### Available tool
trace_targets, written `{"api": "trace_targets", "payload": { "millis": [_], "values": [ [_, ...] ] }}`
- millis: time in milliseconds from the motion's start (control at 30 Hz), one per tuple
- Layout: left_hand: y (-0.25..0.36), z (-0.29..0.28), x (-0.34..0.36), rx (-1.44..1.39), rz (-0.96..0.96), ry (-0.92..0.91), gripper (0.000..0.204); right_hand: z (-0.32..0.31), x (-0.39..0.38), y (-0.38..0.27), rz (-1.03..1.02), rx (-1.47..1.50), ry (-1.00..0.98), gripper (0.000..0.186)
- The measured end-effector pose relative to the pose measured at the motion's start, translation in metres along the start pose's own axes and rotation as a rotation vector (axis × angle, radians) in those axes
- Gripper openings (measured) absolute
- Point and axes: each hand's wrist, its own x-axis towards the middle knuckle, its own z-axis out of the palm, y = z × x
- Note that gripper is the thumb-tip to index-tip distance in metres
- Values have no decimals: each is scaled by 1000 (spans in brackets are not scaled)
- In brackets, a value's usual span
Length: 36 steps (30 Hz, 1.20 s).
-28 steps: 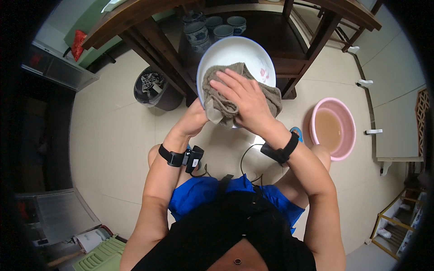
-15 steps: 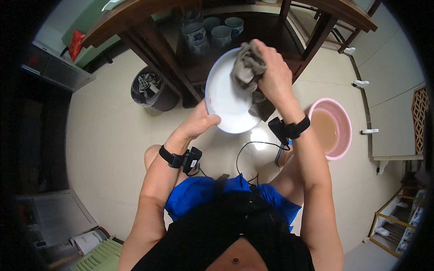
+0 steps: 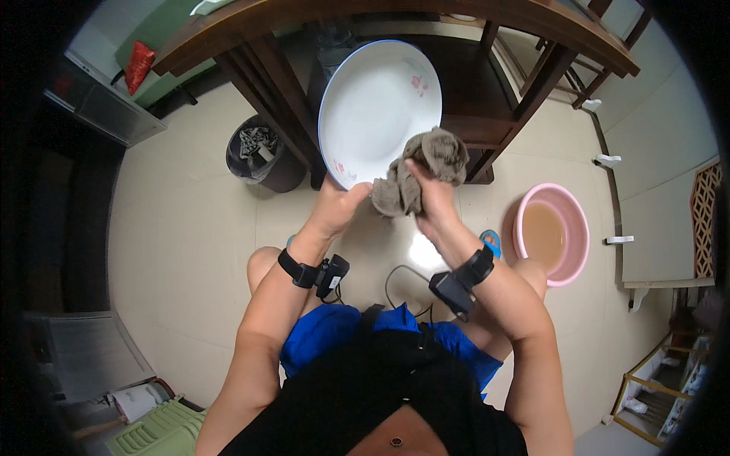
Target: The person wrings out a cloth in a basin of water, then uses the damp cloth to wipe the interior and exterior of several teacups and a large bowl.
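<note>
A large white enamel-look basin point(image 3: 374, 106) with a blue rim and pink flowers is held up in front of me, its inside facing me. My left hand point(image 3: 336, 208) grips its lower left rim, thumb on the inner side and the other fingers hidden behind. My right hand point(image 3: 435, 199) is closed on a crumpled grey-brown cloth point(image 3: 437, 154). Part of this cloth overlaps the basin's lower right rim, and its lower end hangs close to my left thumb.
A dark wooden table point(image 3: 525, 45) with a lower shelf stands just beyond the basin. At right on the tiled floor is a pink tub point(image 3: 582, 235) of cloudy brownish water. A lined trash bin point(image 3: 285, 169) stands left of the table. Cables run near my knees.
The basin has moved up and turned, showing more of its inside and flowers. My right hand has brought the cloth down from the basin's upper right to its lower right edge.
</note>
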Motion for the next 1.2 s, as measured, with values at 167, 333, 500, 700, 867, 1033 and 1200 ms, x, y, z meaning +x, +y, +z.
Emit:
{"api": "trace_targets", "payload": {
  "millis": [167,333,500,700,867,1033,1200],
  "values": [
    [-1,9,-1,-89,-47,-45,45,2,2,-7,177,209,-76,32],
    [11,13,1,58,-45,-250,88,-7,33,-9,-104,71,26,30],
    [48,7,0,-48,67,-175,78,-29,35,-62,-800,-598,9,30],
    [35,-12,1,261,-111,-213,50,-4,-10,-94,-1291,-1268,-134,56],
    [9,-1,5,288,-65,110,26,10,-16,-90,-1490,-1426,-241,52],
    [14,0,6,152,-42,130,24,7,-4,-87,-1467,-1312,-163,57],
    [19,5,11,-209,-7,248,35,-9,12,-77,-1079,-1081,20,53]
  ]
}}
